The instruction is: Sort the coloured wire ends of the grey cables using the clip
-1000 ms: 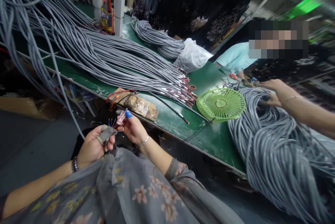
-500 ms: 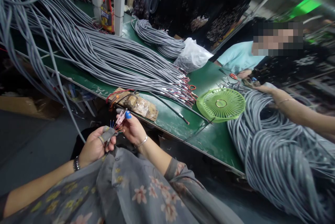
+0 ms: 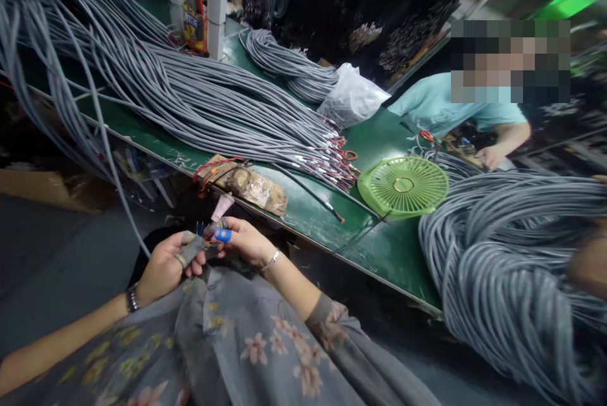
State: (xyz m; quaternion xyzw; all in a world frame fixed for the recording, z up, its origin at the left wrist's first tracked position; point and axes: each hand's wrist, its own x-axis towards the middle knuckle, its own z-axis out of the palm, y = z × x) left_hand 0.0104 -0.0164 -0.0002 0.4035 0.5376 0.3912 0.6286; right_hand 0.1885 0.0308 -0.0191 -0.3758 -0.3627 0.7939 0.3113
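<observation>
My left hand (image 3: pixel 173 260), with grey wraps on its fingers, is closed around the end of a grey cable (image 3: pixel 135 229) that runs up to the left. Thin coloured wires (image 3: pixel 207 243), blue and red among them, fan out from its fingertips. Pinched at those wires is my right hand (image 3: pixel 246 243), with blue tape on one finger and grey on another. A pale pink tapered piece (image 3: pixel 222 207) sticks up just above the right fingertips; its lower part is hidden, so what it is stays unclear. Both hands are close together, in front of the table's near edge.
On the green table (image 3: pixel 332 229) lie a long bundle of grey cables (image 3: pixel 227 102), a wooden block (image 3: pixel 256 188), a green fan (image 3: pixel 403 186) and a white plastic bag (image 3: pixel 353 96). Coiled cables (image 3: pixel 497 254) fill the right side. A person (image 3: pixel 431 102) works across the table.
My right fingers have shifted down to the wires, and the pink piece now points up above them. The left hand moved slightly left. Another person's forearm at the right has mostly withdrawn.
</observation>
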